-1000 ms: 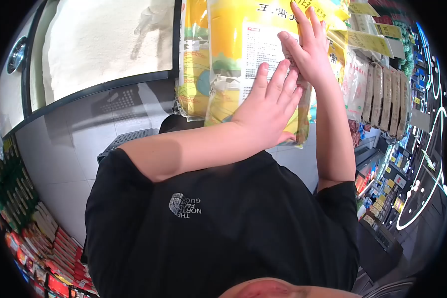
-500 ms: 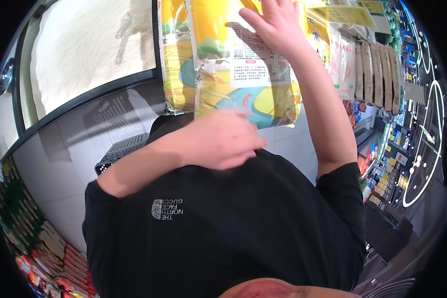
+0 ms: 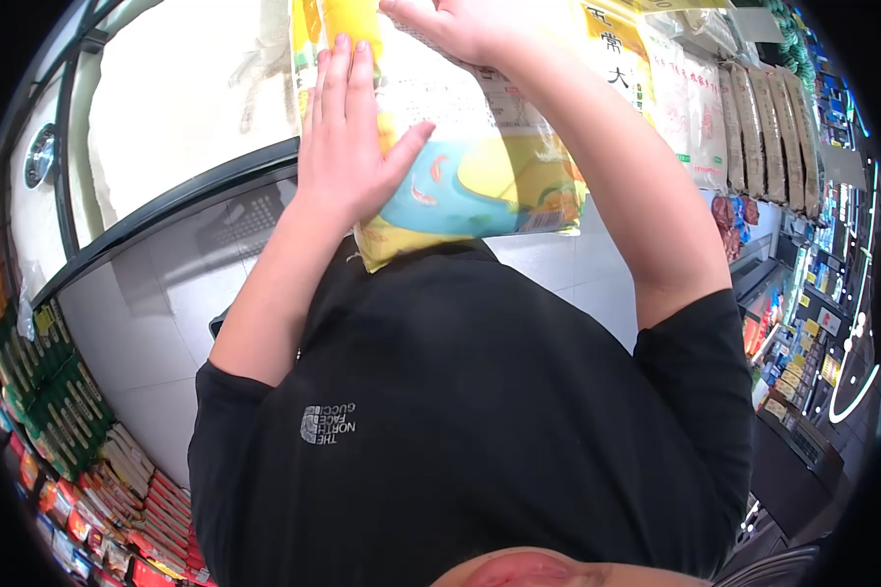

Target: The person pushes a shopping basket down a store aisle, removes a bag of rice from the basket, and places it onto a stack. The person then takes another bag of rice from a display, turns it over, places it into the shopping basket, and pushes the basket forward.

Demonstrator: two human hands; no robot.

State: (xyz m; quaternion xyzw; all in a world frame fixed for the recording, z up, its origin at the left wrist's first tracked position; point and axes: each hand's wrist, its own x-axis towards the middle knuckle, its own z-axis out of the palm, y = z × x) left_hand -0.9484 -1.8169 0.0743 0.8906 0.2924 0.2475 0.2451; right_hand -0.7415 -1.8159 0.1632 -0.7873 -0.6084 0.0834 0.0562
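Plastic bag (image 3: 470,186), printed in yellow, blue and white, lies at the upper centre of the view, in front of the person's torso; its far end runs past the upper edge of the picture, and what supports it is hidden. The left grip (image 3: 350,147), a bare hand, is laid along the bag's left side, fingers nearly straight and thumb spread wide, pressing against the wrapping without closing around it. The right grip (image 3: 450,24) lies over the farther part of the bag; its fingers are cut off by the frame, so how far it is open cannot be told. To the left stands a black-framed bin (image 3: 181,191) with pale contents. To the right are a yellow package with black characters (image 3: 615,49), white packages (image 3: 693,122) and a row of brown packs (image 3: 768,142). Below, the black shirt (image 3: 499,421) fills the view beside the tiled floor (image 3: 137,333).
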